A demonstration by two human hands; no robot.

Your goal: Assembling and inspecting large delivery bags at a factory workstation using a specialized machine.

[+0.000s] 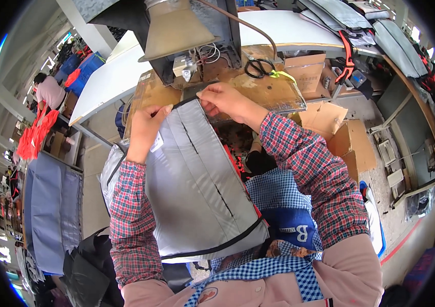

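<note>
A silver-grey fabric panel [192, 174] with black edge binding and two dark stitched lines hangs in front of me, over my lap. My left hand [146, 128] pinches its upper left corner between thumb and fingers. At the upper right corner, my right hand [227, 104] grips the bound edge, fingers curled. Between the two hands the top edge is held taut. Just beyond it stands a machine with a cone-shaped cover [176, 31] over a worn wooden tabletop [273, 92]. Red trim shows along the panel's right side.
Black-handled scissors [260, 68] lie on the wooden top. Open cardboard boxes [353, 148] stand at the right. White tables [289, 28] run behind, with stacked grey panels [399, 43]. At left are red straps [37, 134], a draped grey sheet [51, 204] and another person [50, 92].
</note>
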